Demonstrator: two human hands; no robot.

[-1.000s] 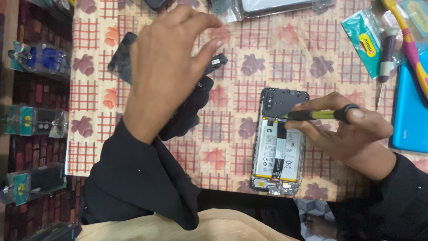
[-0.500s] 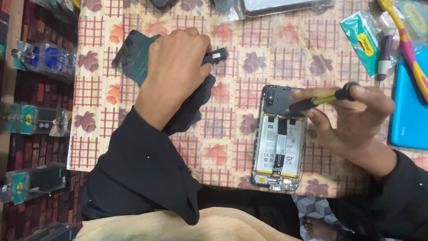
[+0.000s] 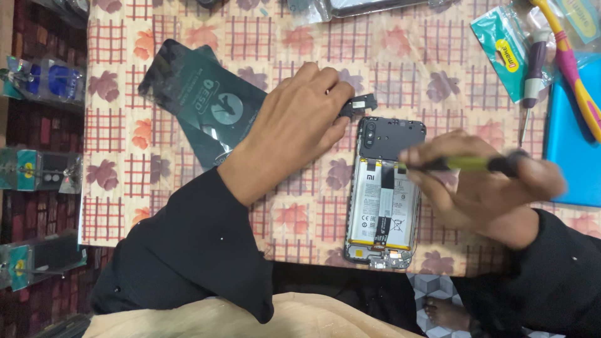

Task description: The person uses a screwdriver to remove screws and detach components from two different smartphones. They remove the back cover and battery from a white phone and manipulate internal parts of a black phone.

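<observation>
An opened phone [image 3: 383,206] lies back-up on the checked tablecloth, its battery and dark upper cover bare. My left hand [image 3: 294,128] pinches a small black part [image 3: 358,104] just above the phone's top left corner. My right hand [image 3: 485,191] grips a thin screwdriver [image 3: 466,164] with a yellow-green shaft and black ends, held level, its tip over the phone's upper middle. A black anti-static bag [image 3: 200,100] lies flat to the left, partly under my left wrist.
A teal packet [image 3: 506,53], a purple-handled screwdriver [image 3: 532,69], a pink and yellow tool [image 3: 571,59] and a blue flat case [image 3: 573,150] crowd the right side. Small clear boxes [image 3: 44,84] stand off the table's left edge. The table's front edge [image 3: 188,245] is near my body.
My left hand has moved right and down from over the black bag to the phone's top corner, carrying the small black part. My right hand has shifted the screwdriver slightly lower.
</observation>
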